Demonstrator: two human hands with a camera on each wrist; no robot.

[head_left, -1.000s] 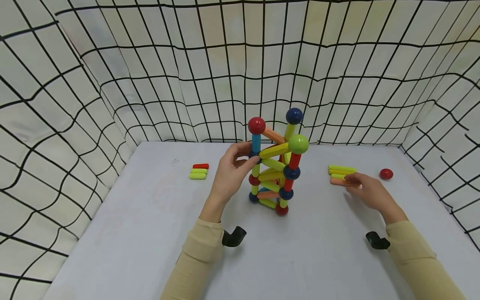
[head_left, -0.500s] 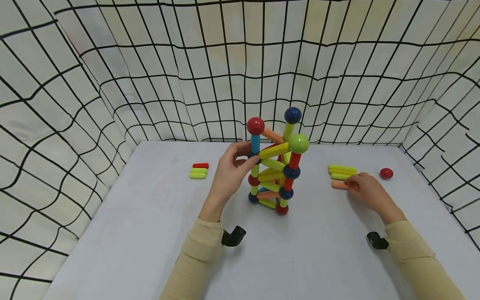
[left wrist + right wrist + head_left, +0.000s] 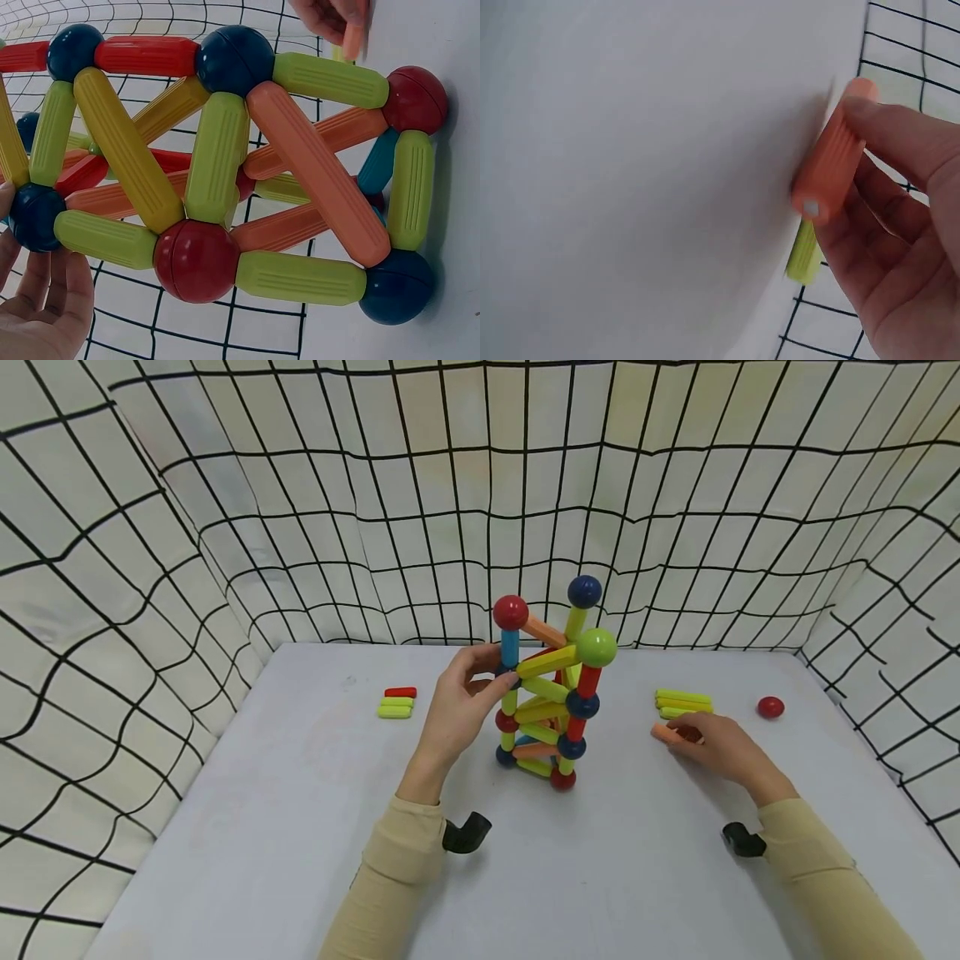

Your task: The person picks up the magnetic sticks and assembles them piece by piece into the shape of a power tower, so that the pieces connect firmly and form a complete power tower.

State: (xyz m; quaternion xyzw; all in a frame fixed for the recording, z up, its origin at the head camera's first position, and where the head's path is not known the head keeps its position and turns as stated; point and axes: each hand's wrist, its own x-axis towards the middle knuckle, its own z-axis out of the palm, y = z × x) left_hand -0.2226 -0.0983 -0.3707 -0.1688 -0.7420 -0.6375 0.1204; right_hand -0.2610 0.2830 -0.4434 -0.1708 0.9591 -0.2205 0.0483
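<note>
A tower of coloured magnetic sticks and balls [image 3: 542, 712] stands upright mid-table. Red, dark blue and lime balls top its posts. My left hand [image 3: 461, 706] steadies the tower's left side, thumb and fingers around a dark blue ball [image 3: 36, 217] below the blue stick [image 3: 510, 647]. To the right, my right hand [image 3: 720, 750] pinches an orange stick [image 3: 836, 154] between thumb and fingers. The stick looks slightly raised over the table in the right wrist view, a pale square showing on its near end. Several yellow and lime sticks [image 3: 683, 699] lie just beyond this hand.
A loose red ball [image 3: 770, 707] rests at the far right of the white table [image 3: 300, 827]. On the left lie a red stick [image 3: 401, 692] and two short lime sticks [image 3: 395, 712]. Black netting [image 3: 491, 514] over white cloth surrounds the back and sides.
My right hand has drawn the orange stick away from the row of sticks, toward me and a little left, and turned it. The left hand and the tower have hardly moved.
</note>
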